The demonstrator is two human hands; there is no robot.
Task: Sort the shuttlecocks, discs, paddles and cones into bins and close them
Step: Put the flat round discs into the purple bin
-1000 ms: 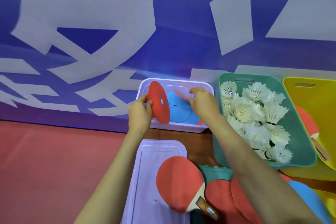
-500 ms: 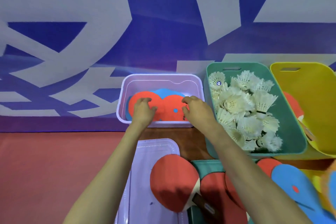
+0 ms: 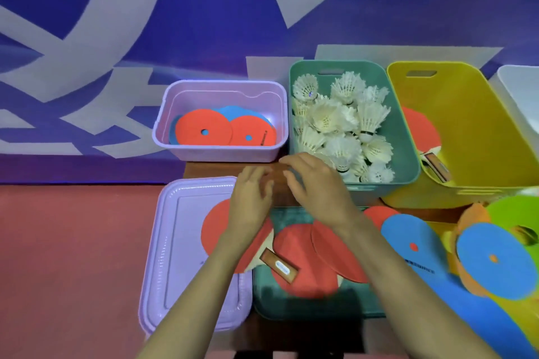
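Note:
The lilac bin (image 3: 221, 151) at the back holds flat red discs (image 3: 204, 131) over blue ones. Beside it the green bin (image 3: 405, 154) is full of white shuttlecocks (image 3: 335, 125), and the yellow bin (image 3: 466, 125) holds a red paddle (image 3: 420, 131). My left hand (image 3: 250, 198) and my right hand (image 3: 318, 186) hover empty, fingers relaxed, over the wooden table just in front of the lilac bin. Below them red paddles (image 3: 303, 259) lie across the lilac lid (image 3: 175, 256) and a green lid (image 3: 315, 303).
Blue discs (image 3: 408, 245), an orange disc (image 3: 472, 216) and a green disc (image 3: 513, 213) are piled at the right on a yellow lid. A white bin edge (image 3: 522, 87) shows at the far right. A blue and white banner stands behind; red floor lies to the left.
Both hands laid the red discs flat in the lilac bin, let go and drew back toward me over the table. The view has tilted down and right.

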